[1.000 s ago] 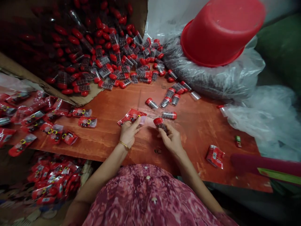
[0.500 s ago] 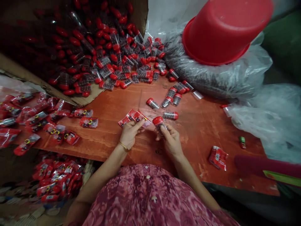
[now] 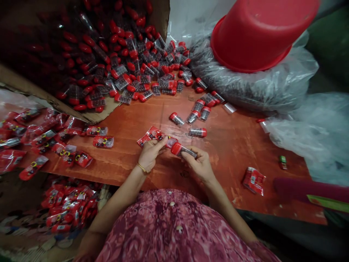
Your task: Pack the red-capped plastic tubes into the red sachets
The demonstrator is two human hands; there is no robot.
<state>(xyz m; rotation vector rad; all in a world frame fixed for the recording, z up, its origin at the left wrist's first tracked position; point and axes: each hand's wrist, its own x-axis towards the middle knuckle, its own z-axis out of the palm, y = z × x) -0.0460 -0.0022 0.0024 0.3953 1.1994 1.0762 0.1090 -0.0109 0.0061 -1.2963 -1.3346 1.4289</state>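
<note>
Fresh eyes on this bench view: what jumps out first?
Probably the big red tub, upside down on a stuffed bag at upper right. Then the heap of red-capped tubes spilling from the box at upper left. At centre, the left hand holds a red packet and the right hand a single tube.

Red-capped bottle (image 3: 180, 149), apparently dark contents (image 3: 188, 151), pink swirl-patterned blouse (image 3: 160, 236)

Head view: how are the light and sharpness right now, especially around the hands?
Head view, upper left: the depths of the cardboard box fall into heavy shadow; head view, upper right: glints streak the plastic bag under the red bucket; head view, centre: left hand and right hand are readable, but the red-capped vial's contents are too small to make out.
</note>
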